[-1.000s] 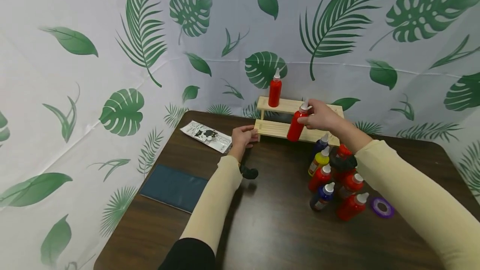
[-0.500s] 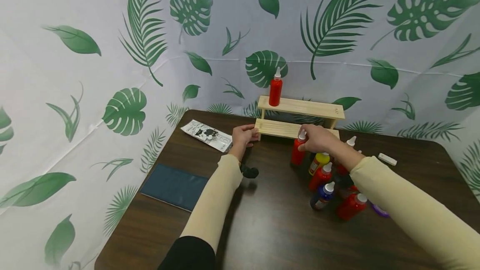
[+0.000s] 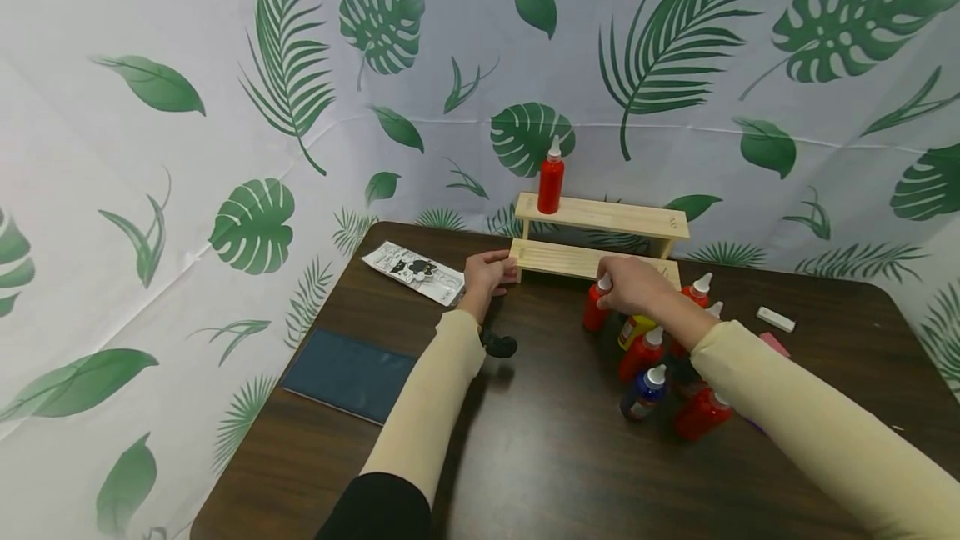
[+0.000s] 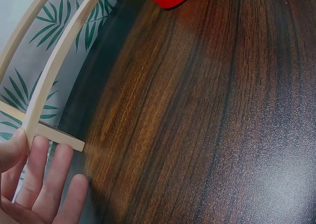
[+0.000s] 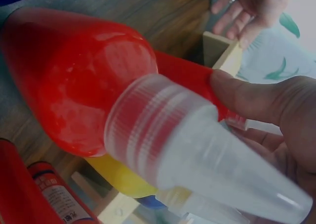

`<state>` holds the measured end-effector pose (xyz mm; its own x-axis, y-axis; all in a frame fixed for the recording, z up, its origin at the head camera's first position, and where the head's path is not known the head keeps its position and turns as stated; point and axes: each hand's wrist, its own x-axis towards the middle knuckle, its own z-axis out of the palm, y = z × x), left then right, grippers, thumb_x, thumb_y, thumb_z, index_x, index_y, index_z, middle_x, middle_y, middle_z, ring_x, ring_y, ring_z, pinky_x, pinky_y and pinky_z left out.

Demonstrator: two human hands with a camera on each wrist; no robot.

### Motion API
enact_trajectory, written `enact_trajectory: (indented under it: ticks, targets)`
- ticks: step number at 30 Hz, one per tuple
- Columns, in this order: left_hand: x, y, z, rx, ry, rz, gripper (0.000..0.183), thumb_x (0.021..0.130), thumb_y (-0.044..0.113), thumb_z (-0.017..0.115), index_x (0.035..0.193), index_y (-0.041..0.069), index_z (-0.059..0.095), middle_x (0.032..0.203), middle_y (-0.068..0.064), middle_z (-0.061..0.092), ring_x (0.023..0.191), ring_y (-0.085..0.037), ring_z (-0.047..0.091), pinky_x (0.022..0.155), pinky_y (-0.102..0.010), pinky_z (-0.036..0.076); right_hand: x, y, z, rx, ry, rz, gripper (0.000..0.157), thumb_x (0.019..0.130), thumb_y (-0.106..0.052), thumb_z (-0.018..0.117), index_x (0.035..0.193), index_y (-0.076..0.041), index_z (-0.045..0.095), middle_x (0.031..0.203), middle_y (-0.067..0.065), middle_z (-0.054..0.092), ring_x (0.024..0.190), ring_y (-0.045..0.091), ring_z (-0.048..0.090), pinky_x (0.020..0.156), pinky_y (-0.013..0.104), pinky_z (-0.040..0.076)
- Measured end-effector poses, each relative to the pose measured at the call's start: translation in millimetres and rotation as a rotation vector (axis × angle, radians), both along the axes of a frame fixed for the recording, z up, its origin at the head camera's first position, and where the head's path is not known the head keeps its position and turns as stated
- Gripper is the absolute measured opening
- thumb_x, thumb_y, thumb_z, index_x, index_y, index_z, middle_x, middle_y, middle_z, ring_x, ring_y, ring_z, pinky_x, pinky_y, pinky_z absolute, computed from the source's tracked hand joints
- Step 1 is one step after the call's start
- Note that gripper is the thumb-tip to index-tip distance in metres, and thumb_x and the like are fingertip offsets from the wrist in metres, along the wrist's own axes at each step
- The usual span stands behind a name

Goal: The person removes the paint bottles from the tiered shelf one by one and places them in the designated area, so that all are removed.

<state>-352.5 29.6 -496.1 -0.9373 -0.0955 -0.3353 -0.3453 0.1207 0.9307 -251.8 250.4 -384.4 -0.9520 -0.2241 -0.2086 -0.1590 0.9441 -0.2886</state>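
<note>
My left hand [image 3: 482, 277] pinches the left end of the lower board of a two-tier wooden shelf [image 3: 555, 258]; thumb and fingers lie around that edge in the left wrist view. With my right hand [image 3: 636, 286] I hold a red squeeze bottle [image 3: 593, 313] near its white nozzle cap, low at the table in front of the shelf. In the right wrist view its red body [image 5: 185, 75] shows beside my thumb, behind a nearer red bottle [image 5: 84, 75]. Another red bottle [image 3: 551, 186] stands upright on the shelf's top board, at the left.
Right of centre, close to my right hand, stand a yellow bottle [image 3: 633, 330], a blue bottle [image 3: 643, 397] and several red bottles [image 3: 701, 415]. A white packet [image 3: 414, 272] and a dark blue folder [image 3: 348, 375] lie left. A small white block [image 3: 776, 319] lies right.
My right hand has brought the red bottle down from in front of the shelf's boards to table level. My left hand keeps its place on the shelf end.
</note>
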Motion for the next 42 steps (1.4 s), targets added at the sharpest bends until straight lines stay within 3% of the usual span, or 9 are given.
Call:
enact_trajectory:
  ticks: [16,24,28,33,42]
  targets:
    - [-0.8,2,-4.0,0.028,-0.016,-0.006,0.022,0.084,0.02,0.074,0.105,0.016,0.074,0.078,-0.004,0.073,0.069,-0.016,0.071,0.073,-0.044,0.056,2.3,5,7.3,0.003,-0.039,0.004,0.041,0.08,-0.017,0.074,0.114,0.002,0.061,0.099,0.017,0.065,0.084,0.028,0.059,0.071,0.04,0.052]
    - [-0.3,0,-0.9,0.015,0.01,0.005,0.02,0.085,0.02,0.074,0.104,0.015,0.074,0.078,-0.004,0.073,0.069,-0.016,0.071,0.07,-0.042,0.057,-5.9,9,32.7,-0.094,-0.098,-0.007,0.052,0.084,-0.027,0.073,0.125,0.002,0.057,0.112,0.024,0.064,0.097,0.036,0.062,0.08,0.046,0.053]
    - [0.1,0,-0.8,0.011,0.012,0.002,0.021,0.084,0.02,0.074,0.104,0.015,0.074,0.079,-0.004,0.073,0.069,-0.015,0.071,0.066,-0.039,0.057,-16.6,10,52.8,-0.158,-0.07,-0.037,0.054,0.086,-0.033,0.071,0.125,0.001,0.056,0.118,0.025,0.062,0.103,0.038,0.06,0.084,0.048,0.051]
    - [0.8,-1,-1.4,0.009,0.014,0.008,0.02,0.084,0.02,0.075,0.104,0.015,0.074,0.079,-0.004,0.074,0.07,-0.016,0.071,0.063,-0.037,0.057,-37.5,2,69.3,-0.266,0.031,-0.119,0.053,0.09,-0.036,0.066,0.128,-0.001,0.053,0.123,0.025,0.059,0.109,0.038,0.056,0.088,0.051,0.048]
    - [3.9,1,-0.1,0.02,0.031,0.016,0.019,0.085,0.019,0.074,0.103,0.014,0.075,0.078,-0.005,0.073,0.072,-0.019,0.072,0.072,-0.044,0.056,-86.6,-26,58.0,-0.504,0.205,-0.237,0.064,0.096,-0.03,0.058,0.148,-0.005,0.031,0.143,0.022,0.044,0.128,0.038,0.045,0.101,0.051,0.04]
